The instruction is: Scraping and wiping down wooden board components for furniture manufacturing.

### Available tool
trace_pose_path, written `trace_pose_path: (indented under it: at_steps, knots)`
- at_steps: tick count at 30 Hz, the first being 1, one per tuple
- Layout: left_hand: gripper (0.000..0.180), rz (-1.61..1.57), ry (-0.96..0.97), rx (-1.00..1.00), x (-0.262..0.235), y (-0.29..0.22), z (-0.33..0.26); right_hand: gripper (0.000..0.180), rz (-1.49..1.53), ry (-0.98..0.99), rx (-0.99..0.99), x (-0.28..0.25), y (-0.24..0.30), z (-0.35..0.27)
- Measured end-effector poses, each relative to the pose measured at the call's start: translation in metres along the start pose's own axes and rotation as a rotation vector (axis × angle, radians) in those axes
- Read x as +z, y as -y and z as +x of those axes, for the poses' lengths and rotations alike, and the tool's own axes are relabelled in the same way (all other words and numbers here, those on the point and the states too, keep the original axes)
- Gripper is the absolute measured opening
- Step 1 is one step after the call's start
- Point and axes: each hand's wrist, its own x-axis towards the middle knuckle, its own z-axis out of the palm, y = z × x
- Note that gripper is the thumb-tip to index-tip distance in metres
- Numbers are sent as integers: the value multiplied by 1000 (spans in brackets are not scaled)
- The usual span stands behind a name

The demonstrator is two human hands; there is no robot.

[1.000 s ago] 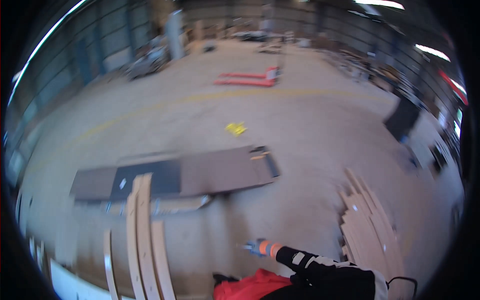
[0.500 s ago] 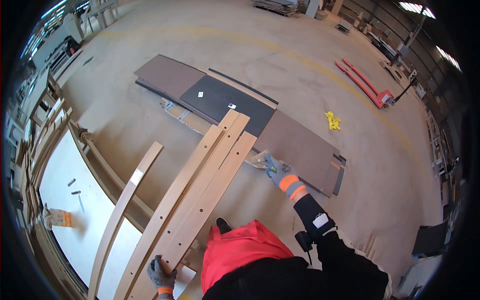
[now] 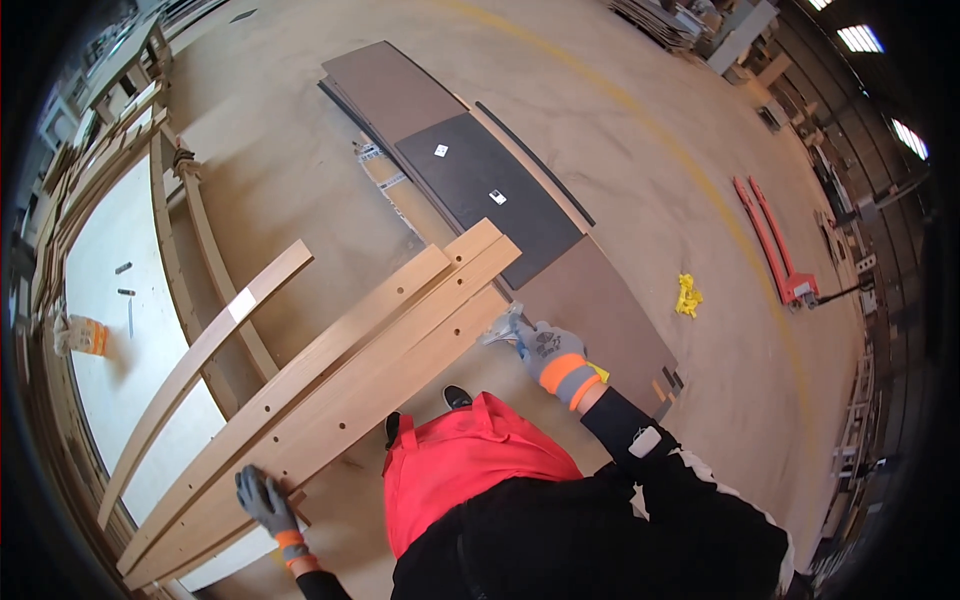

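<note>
Left hand (image 3: 266, 500) flat on the long wooden boards (image 3: 350, 380), fingers spread. Right hand (image 3: 545, 345) open, hovering just past the boards' far end, above brown panel (image 3: 600, 310)

hands (image 3: 540, 345): 2 | long wooden boards (image 3: 360, 365): 3 | dark panels (image 3: 480, 185): 3 | pallet jack (image 3: 780, 250): 1
</note>
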Motion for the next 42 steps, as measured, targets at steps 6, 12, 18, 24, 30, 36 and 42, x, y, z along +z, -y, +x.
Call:
trace_pose_path:
  at_steps: [6,12,18,24,30,36,42]
  knots:
    - [39,318,-106,-142,46,-109,15,45,-118,71,-255,-19,-17,46]
    - [28,351,-236,-240,54,-130,24,49,-154,96,-433,-40,-25,67]
    - [25,373,-249,-280,56,-139,29,59,-330,147,-618,-53,-38,83]
    - [25,363,-246,-285,55,-140,30,54,-402,202,-676,-58,-41,93]
    - [25,359,-228,-277,55,-138,29,51,-393,220,-714,-61,-36,91]
    - [25,346,-220,-283,54,-136,28,54,-471,269,-785,-65,-37,98]
    - [26,346,-218,-292,54,-139,30,57,-449,248,-842,-63,-47,108]
